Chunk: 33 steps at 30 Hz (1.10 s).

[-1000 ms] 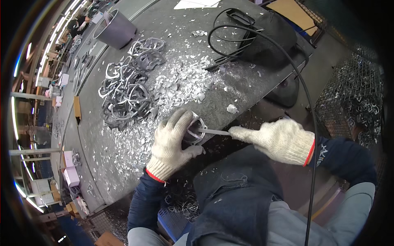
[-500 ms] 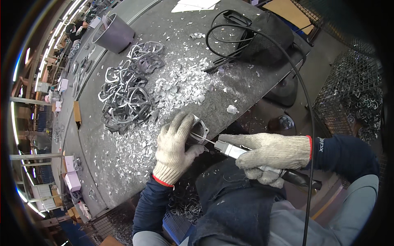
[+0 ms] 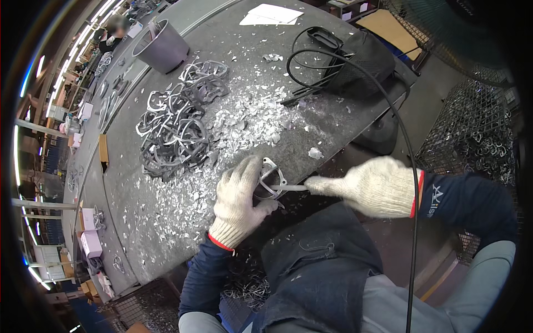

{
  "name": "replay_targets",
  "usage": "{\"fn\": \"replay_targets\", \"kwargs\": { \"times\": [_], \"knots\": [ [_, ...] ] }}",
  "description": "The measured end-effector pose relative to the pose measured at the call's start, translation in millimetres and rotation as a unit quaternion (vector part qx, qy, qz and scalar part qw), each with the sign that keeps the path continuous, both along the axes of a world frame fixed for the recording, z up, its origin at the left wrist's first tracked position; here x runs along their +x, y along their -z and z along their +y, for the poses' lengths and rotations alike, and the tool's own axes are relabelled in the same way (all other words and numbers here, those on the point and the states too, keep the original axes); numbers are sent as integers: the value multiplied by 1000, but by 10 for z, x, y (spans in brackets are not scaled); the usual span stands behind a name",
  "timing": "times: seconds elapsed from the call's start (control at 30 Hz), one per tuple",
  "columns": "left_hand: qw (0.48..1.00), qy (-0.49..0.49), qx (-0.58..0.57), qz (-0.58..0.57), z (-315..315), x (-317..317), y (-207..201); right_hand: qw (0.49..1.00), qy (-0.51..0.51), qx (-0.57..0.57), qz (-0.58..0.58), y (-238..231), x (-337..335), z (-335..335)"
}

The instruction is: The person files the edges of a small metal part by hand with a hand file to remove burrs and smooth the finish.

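My left hand (image 3: 237, 201), in a white knitted glove with a red cuff, is closed round a ring-shaped metal casting (image 3: 283, 182) at the table's near edge. My fingers and palm cover the casting's left side. From the right, my gloved right hand (image 3: 377, 187) grips a slim grey rod-shaped tool (image 3: 293, 188). Its tip reaches into the casting's opening; my fist hides the rear end, so its exact kind does not show. Beyond my left hand lies a heap of similar metal castings (image 3: 175, 130), beside silvery flakes and shavings (image 3: 250, 119).
A grey bucket (image 3: 161, 50) and white papers (image 3: 272, 15) stand and lie farther back. A black mesh bag (image 3: 363, 61) rests at the right edge. A black cable (image 3: 413, 222) hangs across my right forearm. A wire cage (image 3: 472, 122) holds more castings.
The silver, black-tailed power tool in my right hand is out of sight; a slim grey rod-shaped tool is there instead. My right hand has risen slightly. My left hand keeps hold of the casting.
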<state>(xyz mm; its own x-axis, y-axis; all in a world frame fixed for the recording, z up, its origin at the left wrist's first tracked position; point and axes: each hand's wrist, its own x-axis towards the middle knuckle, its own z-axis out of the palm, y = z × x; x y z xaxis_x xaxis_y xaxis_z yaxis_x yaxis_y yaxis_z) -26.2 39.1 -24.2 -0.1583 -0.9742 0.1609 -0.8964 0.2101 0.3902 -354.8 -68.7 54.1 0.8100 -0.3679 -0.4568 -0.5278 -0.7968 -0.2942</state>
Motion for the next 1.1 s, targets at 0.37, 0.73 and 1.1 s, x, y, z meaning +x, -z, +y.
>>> {"fn": "replay_targets", "kwargs": {
  "times": [0.37, 0.73, 1.1],
  "knots": [
    [998, 23, 60, -2, -76, 74, -113, 904, -172, -371, -123, -328, 221, -396],
    [997, 30, 56, -31, -75, 55, -151, 946, -123, -287, -83, -323, 98, -260],
    [998, 47, 30, -39, -60, 48, -146, 992, -57, -52, -96, -68, -48, -512]
  ]
}}
